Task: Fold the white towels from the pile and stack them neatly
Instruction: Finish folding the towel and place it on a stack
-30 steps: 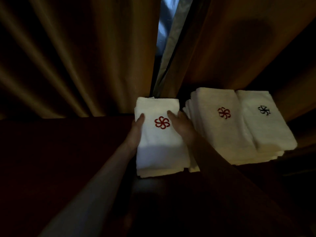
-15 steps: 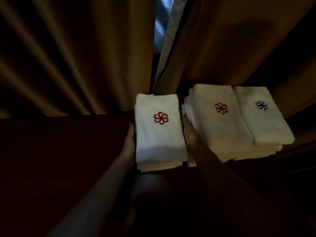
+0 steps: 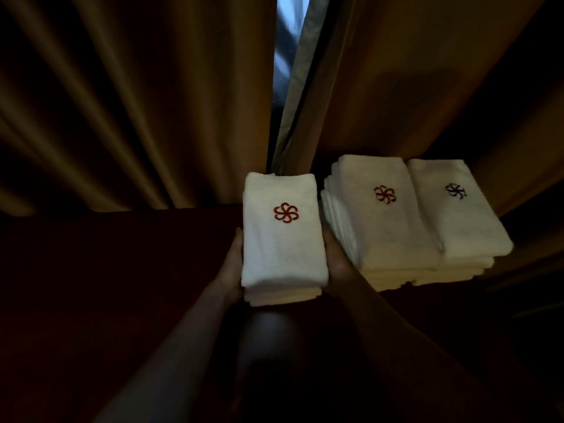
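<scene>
A small stack of folded white towels (image 3: pixel 283 248), its top one marked with a red flower emblem, lies on a dark red surface (image 3: pixel 116 270). My left hand (image 3: pixel 233 264) lies flat against the stack's left side. My right hand (image 3: pixel 337 261) lies flat against its right side, in the gap before a taller stack (image 3: pixel 387 233) with a red emblem. Touching that one on the right is another stack (image 3: pixel 457 224), topped by a dark emblem. The fingertips of both hands are hidden in the dim light.
Heavy brown curtains (image 3: pixel 137 102) hang right behind the towels, with a narrow bright gap (image 3: pixel 287 56) between them. The scene is very dark. The red surface stretches left of the stacks and its right edge falls off just past the last stack.
Both hands slid off the top of the small stack down to its sides. The stack shifted slightly back toward the curtain and looks squared up.
</scene>
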Motion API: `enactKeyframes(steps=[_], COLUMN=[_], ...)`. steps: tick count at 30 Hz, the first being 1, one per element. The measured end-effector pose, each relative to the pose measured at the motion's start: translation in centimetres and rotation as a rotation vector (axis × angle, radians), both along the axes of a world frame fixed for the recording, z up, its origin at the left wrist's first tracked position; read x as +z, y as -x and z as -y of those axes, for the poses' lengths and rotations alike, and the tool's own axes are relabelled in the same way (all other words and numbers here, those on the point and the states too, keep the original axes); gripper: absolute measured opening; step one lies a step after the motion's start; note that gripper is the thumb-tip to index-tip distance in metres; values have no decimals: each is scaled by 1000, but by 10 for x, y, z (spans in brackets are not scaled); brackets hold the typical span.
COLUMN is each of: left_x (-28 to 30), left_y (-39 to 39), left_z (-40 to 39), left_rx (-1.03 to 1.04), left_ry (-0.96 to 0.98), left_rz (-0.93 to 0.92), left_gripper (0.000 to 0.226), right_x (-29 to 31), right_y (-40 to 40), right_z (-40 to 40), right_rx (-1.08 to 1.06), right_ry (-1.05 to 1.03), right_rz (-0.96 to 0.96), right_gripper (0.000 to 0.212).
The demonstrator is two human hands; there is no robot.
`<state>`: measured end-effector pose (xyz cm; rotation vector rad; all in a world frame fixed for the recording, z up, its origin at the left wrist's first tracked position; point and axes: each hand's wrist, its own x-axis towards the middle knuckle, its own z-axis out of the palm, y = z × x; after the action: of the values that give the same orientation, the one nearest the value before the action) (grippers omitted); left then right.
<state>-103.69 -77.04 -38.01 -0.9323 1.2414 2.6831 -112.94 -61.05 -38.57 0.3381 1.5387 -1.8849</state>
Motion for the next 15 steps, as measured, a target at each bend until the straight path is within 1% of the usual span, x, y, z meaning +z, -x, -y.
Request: enactKeyframes(steps=[2,4,5,6,7,8,9,10,12,14,15], left_x=[0,2,3,4,7,10,11,11,19,27,32], left_y=[-3,-2,-1,1,3,6,10,16,27,41,49], left_z=[0,-1,-1,2,4,9,13,18,23,29,32], left_rx=[-13,-22,-22,-24,-18,-7,-10,-17,-21,-36,-44], left_ry=[25,78,80,71,75,88,101,122,178,252,295], left_rz=[14,7,16,31,54,84,101,106,96,63,46], left_gripper=[54,50,51,53,56,60,63,65,63,57,54], right_x=[3,-18,-32,-35,-27,-9,12,25,36,29,18], right_y=[-3,10,18,26,27,26,24,26,35,51,63], right_z=[2,0,-1,-2,-1,4,8,11,18,24,30], right_rx=[-4,-12,-21,-31,-32,3,52,67,72,65,17], right_ry=[-25,-99,-118,-136,-152,-175,-206,-260,-317,-357,-352], right_rz=[5,-2,-7,36,56,52,15,-39,-102,-136,-112], right_gripper=[48,52,62,74,76,69,64,63,72,86,88])
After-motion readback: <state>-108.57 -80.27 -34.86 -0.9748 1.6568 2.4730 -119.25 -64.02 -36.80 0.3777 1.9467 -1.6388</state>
